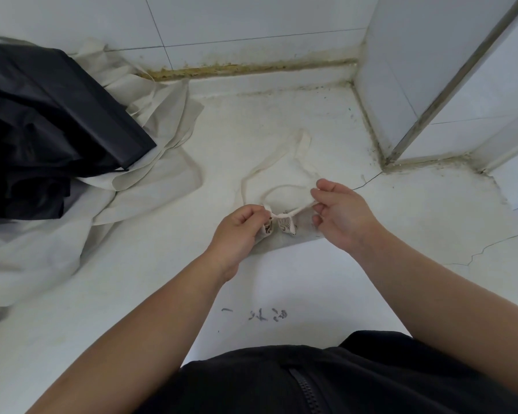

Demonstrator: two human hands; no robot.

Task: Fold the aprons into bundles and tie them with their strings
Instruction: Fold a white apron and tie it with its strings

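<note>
Tying is in hand: the small folded cream cloth apron bundle [285,226] lies at centre. The left hand [237,231] pinches its thin cream string [281,189] at the knot. The right hand [343,212], at 3 o'clock of the bundle, pinches the other strand (lower fingers loosely curled). The next move likely calls for pulling both ends apart to cinch.

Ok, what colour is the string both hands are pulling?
The string is cream, near off-white, like the cloth of the bundle it wraps; the head view shows it.
</note>
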